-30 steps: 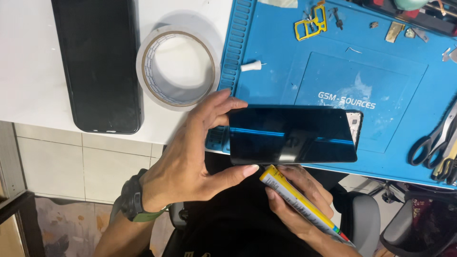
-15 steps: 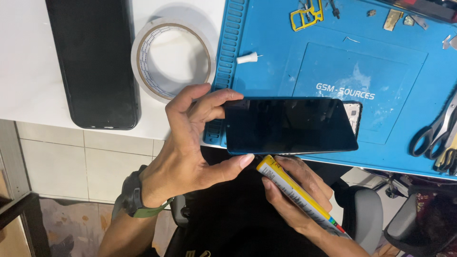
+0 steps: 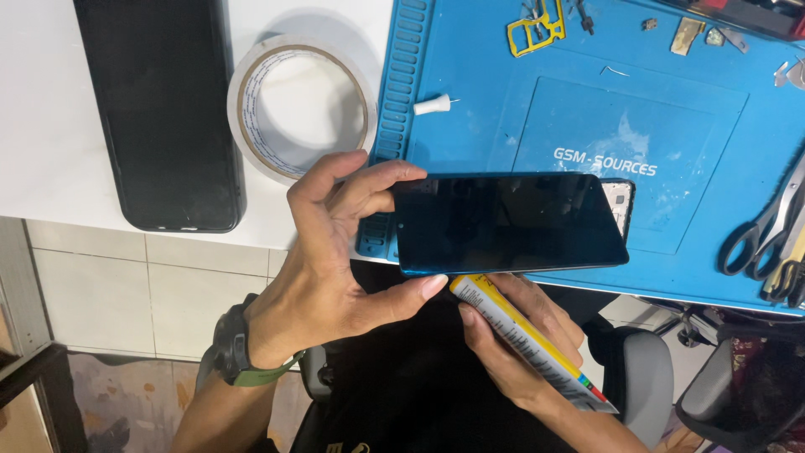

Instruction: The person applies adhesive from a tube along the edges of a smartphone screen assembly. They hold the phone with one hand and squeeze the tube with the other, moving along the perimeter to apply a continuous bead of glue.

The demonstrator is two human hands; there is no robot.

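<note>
Far left: black phone (image 3: 159, 113) lies flat, screen up, on the white tabletop (image 3: 42, 126).
Beside it: roll of white tape (image 3: 300, 105) lies flat, just left of the blue work mat (image 3: 696, 210).
Left hand (image 3: 335, 268): closed in a pinch on the short left end of the dark phone screen (image 3: 507, 222), fingers on the top edge, thumb under the bottom edge; dark watch with green strap (image 3: 239, 352) on the wrist.
Dark phone screen: held level, glass up, above the mat's near edge, its right end over a phone frame (image 3: 622, 205).
Right hand (image 3: 516, 344): gripping a yellow tube (image 3: 520, 340), its tip touching the screen's lower edge.
Mat, upper part: small white nozzle (image 3: 433, 104); yellow metal bracket (image 3: 537, 27).
Far right: scissors (image 3: 767, 235) at the mat edge.
</note>
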